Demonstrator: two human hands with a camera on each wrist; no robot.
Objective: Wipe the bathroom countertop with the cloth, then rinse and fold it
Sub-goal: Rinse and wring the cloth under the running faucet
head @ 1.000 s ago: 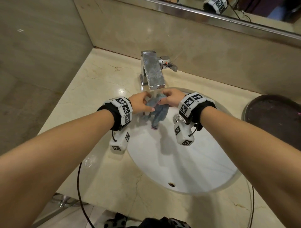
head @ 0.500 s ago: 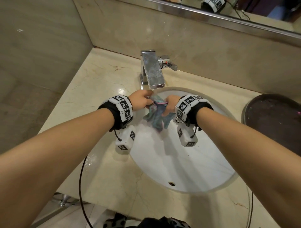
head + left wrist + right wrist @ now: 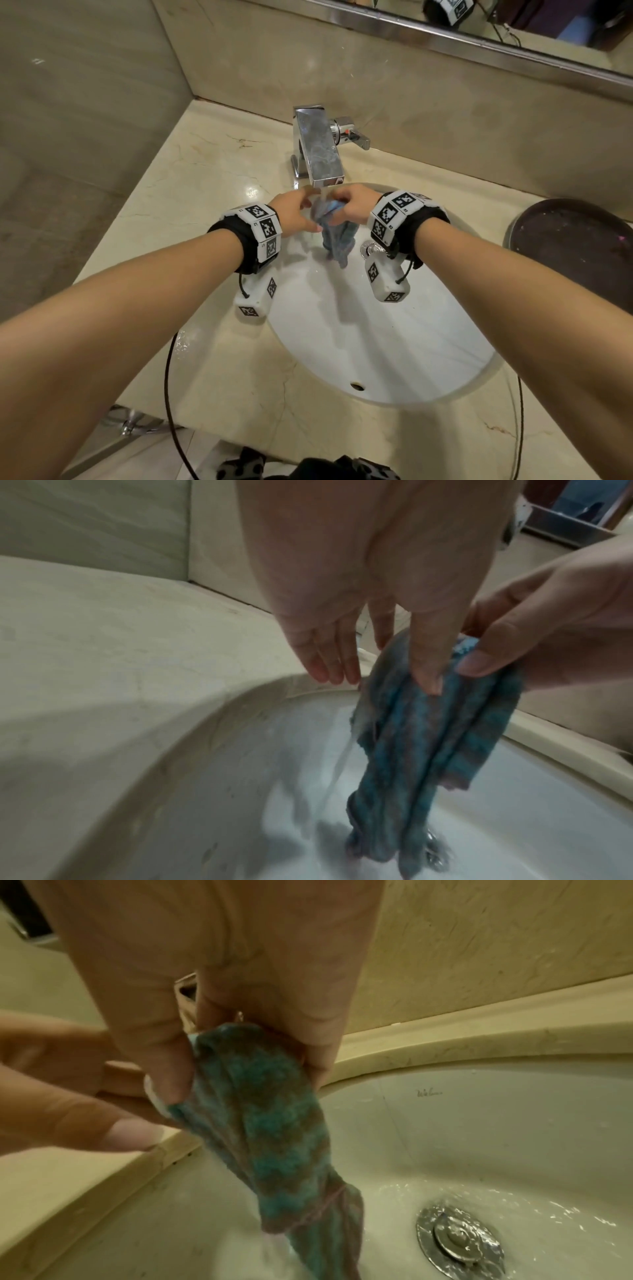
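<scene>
1. Head view: both hands meet under the faucet at the back edge of the basin, with the cloth bunched between them and its tail hanging toward the drain. The right hand has its fingers curled round the top of the bundle. The left hand touches it, but how is unclear here. Risk: wrists so near the stream could send splash onto the countertop, undoing the wipe.

2. Left wrist view: the left hand's fingers hang nearly straight and its thumb lies flat against the cloth, holding nothing. If the right hand slackens, the sodden cloth drops.

3. Right wrist view: the right hand pinches the cloth between thumb and fingers. The tail reaches down beside the drain; through the blur it seems close enough to block the drain.
</scene>
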